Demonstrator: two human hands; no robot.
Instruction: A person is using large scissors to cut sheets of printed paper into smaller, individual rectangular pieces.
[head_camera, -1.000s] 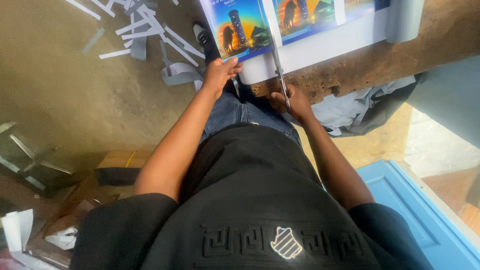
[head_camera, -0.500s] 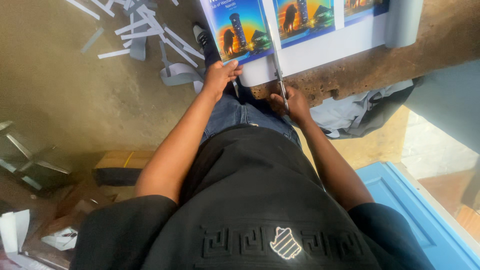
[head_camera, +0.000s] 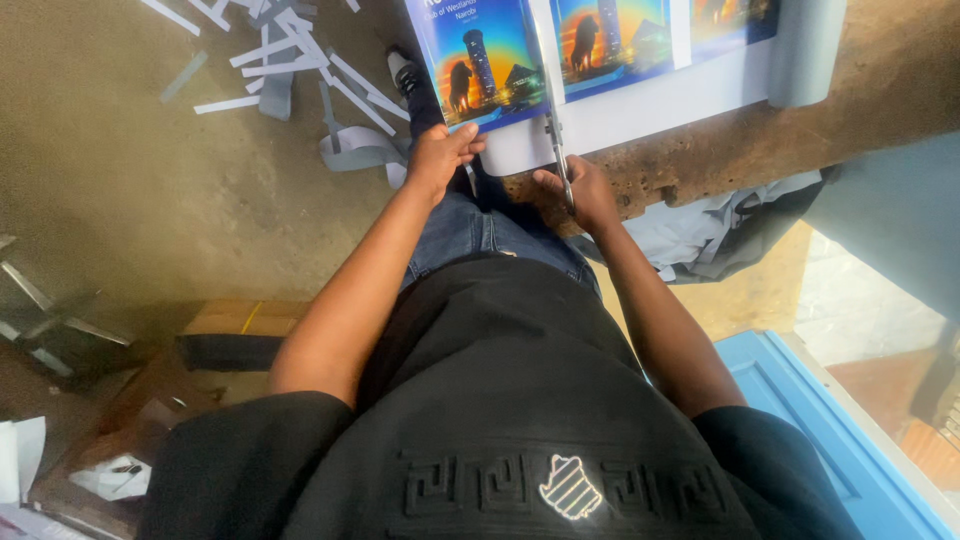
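Here the printed sheet (head_camera: 620, 95), bearing colourful pictures on a white margin, lies on the worn wooden tabletop (head_camera: 880, 110), its near edge overhanging. The scissors (head_camera: 553, 110) stand in the white strip between two pictures. The right hand (head_camera: 580, 190) has its fingers closed around the scissors' handles; the left hand (head_camera: 440, 155) pinches the sheet's near left corner. Left of the sheet, paper strips (head_camera: 290, 60) litter the floor (head_camera: 130, 190).

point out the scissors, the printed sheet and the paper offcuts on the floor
scissors (head_camera: 553, 120), head view, on the shut blades lying over the sheet.
printed sheet (head_camera: 640, 105), head view, on its white lower margin.
paper offcuts (head_camera: 280, 55), head view, on the pile of white strips.
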